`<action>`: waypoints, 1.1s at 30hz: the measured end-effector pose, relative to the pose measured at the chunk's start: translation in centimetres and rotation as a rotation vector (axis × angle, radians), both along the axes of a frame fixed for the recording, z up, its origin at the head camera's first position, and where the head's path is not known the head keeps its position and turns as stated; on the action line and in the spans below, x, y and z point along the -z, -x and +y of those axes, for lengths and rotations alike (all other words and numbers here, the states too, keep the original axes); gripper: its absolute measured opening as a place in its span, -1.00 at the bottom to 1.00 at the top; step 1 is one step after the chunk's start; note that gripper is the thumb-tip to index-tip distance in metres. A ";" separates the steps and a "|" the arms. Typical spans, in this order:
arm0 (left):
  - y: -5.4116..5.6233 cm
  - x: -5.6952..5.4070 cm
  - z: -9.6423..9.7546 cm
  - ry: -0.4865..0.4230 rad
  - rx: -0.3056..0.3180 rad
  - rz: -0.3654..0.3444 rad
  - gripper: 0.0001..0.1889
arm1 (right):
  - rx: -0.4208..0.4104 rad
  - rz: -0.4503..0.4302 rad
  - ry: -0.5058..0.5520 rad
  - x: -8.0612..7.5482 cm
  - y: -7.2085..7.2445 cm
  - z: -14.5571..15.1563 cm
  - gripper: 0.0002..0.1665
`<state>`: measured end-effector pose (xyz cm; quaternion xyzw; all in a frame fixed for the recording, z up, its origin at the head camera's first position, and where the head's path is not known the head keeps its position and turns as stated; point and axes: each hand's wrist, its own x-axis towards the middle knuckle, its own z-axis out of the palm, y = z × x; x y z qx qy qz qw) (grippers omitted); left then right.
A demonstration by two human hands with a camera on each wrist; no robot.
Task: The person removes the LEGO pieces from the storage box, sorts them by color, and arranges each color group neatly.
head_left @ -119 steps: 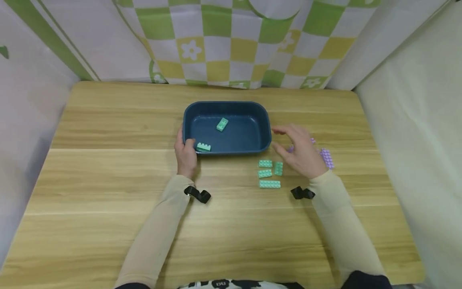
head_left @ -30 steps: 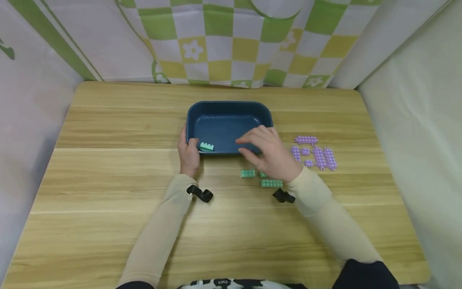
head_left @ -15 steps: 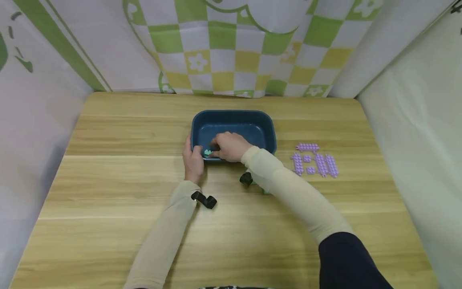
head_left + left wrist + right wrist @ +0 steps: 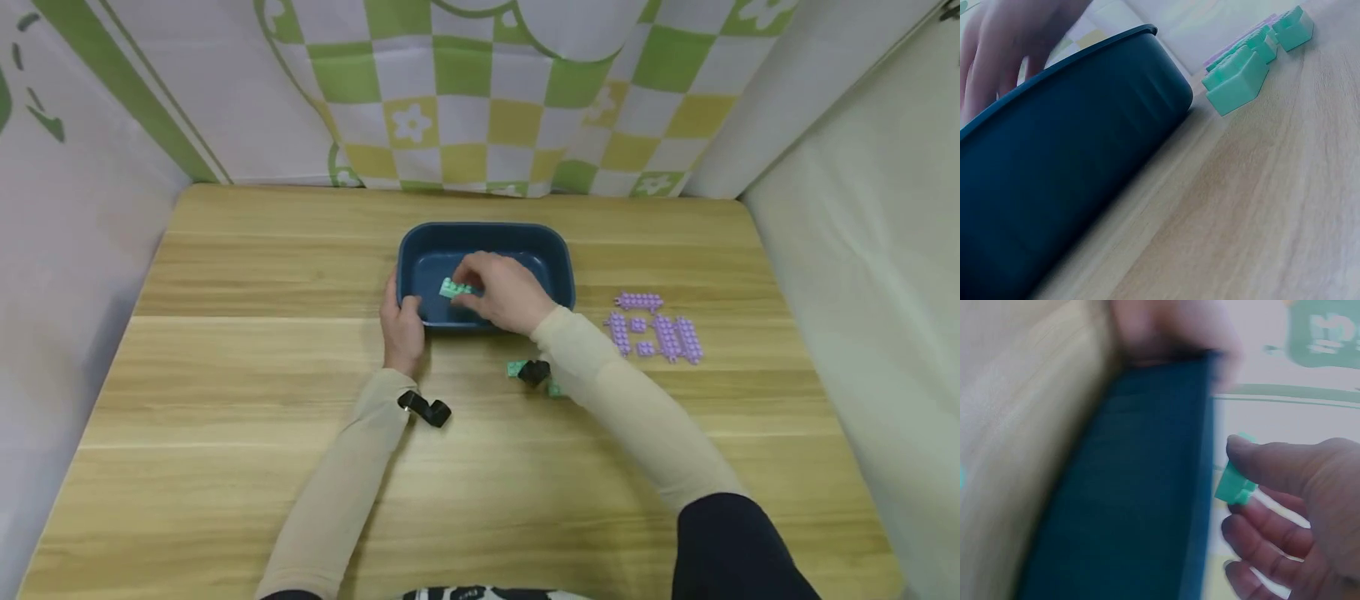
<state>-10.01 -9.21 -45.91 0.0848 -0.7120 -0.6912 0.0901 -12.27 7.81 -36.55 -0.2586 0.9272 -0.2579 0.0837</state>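
Note:
In the head view, my left hand (image 4: 402, 332) grips the left end of a dark blue plastic box (image 4: 560, 258), thumb over its front rim. My right hand (image 4: 506, 292) pinches a mint-green toy building brick (image 4: 454, 288) between thumb and fingers, over the inside of the box. The right wrist view shows the same brick (image 4: 1236, 481) held at the fingertips, beside the box wall (image 4: 1129, 481). Below the box, green bricks (image 4: 516, 368) lie on the table, partly covered by the right wrist and its black strap.
Several purple bricks (image 4: 666, 337) lie grouped on the wooden table (image 4: 247, 383) to the right of the box. More green bricks (image 4: 1238, 81) stand on the table just beyond the box in the left wrist view. A checked curtain (image 4: 461, 117) hangs along the back edge.
The right hand has come left into the box, taken hold of the green brick near its front left corner, and lifted it rightward. The left hand keeps its grip on the box.

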 end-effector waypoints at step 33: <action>-1.4 -5.1 -1.5 -0.014 0.064 0.025 -0.38 | -0.117 0.276 -0.038 4.1 -11.3 7.1 -0.64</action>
